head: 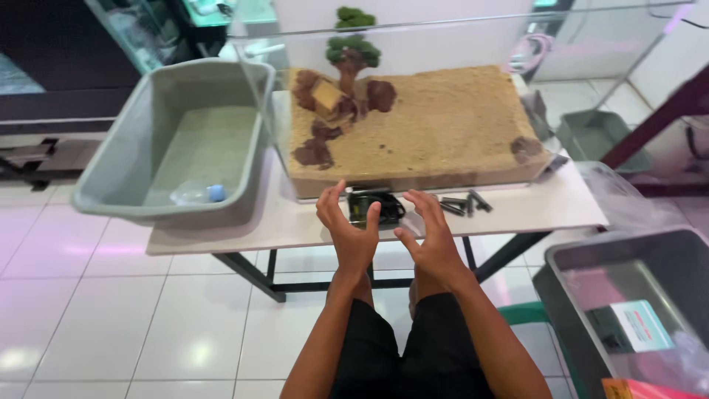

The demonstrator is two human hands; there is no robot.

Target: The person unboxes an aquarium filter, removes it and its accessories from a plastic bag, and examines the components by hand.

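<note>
Hovering side by side over the table (295,229) edge, both hands come up empty in the head view. Left hand (351,236) has its grip spread, fingers curled upward, pinching nothing. Right hand (434,242) matches it, grip spread, thumb pointing toward the left hand. At 12 o'clock from them, just past the fingertips, a black box (374,207) lies on the table, partly hidden behind the left hand. At 1 o'clock, dark tools (465,203) lie near the glass tank (413,125), which holds sand, a miniature tree (352,52) and dark patches. At 10 o'clock sits a grey tub (177,140) with a clear bottle (198,194) inside. At 4 o'clock, a dark bin (628,295) stands on the floor.
</note>
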